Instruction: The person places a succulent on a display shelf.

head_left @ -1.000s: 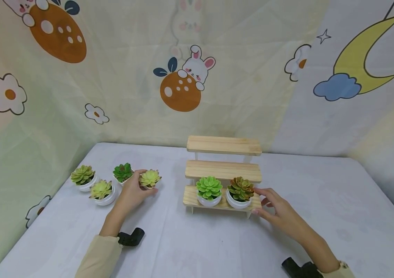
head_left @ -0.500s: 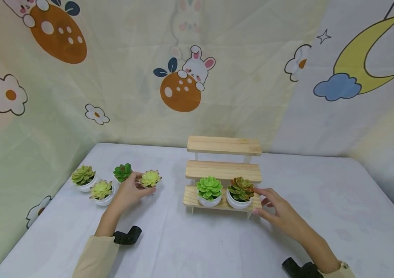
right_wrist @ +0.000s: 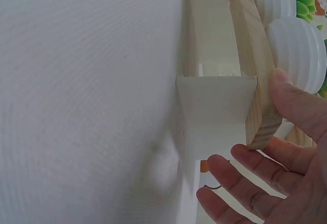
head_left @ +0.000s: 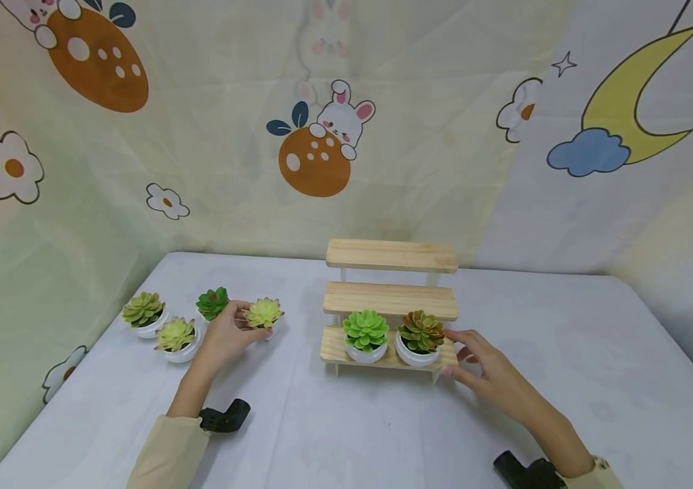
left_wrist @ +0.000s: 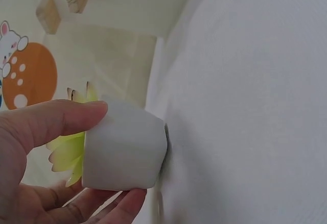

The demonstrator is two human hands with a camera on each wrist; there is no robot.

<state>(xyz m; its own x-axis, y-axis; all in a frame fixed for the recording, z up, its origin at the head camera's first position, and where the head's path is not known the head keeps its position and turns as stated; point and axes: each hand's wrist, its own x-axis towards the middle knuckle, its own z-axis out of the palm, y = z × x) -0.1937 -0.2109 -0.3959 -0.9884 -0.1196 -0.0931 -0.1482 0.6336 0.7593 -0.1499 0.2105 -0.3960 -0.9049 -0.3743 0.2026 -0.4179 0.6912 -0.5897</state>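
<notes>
My left hand (head_left: 227, 336) holds a small white pot (left_wrist: 122, 145) with a yellow-green succulent (head_left: 263, 313), thumb on one side and fingers on the other. The pot's base is at or just above the tablecloth; I cannot tell if it touches. At the right end of a three-tier wooden stand (head_left: 391, 299), my right hand (head_left: 499, 377) grips the lowest board (right_wrist: 263, 101) between thumb and forefinger, the other fingers spread. On that board stand a bright green succulent (head_left: 366, 331) and a reddish-green succulent (head_left: 421, 332), both in white pots.
Left of my left hand, three more potted succulents stand on the white-covered table (head_left: 346, 435): an olive-green one (head_left: 143, 310), a pale green one (head_left: 175, 335) and a dark green one (head_left: 212, 303), partly behind the hand. A printed cloth (head_left: 432, 136) hangs behind the table.
My left wrist has shifted slightly left and the fingers have changed their hold, while the yellow-green succulent stays in nearly the same spot. The right hand and stand keep their places.
</notes>
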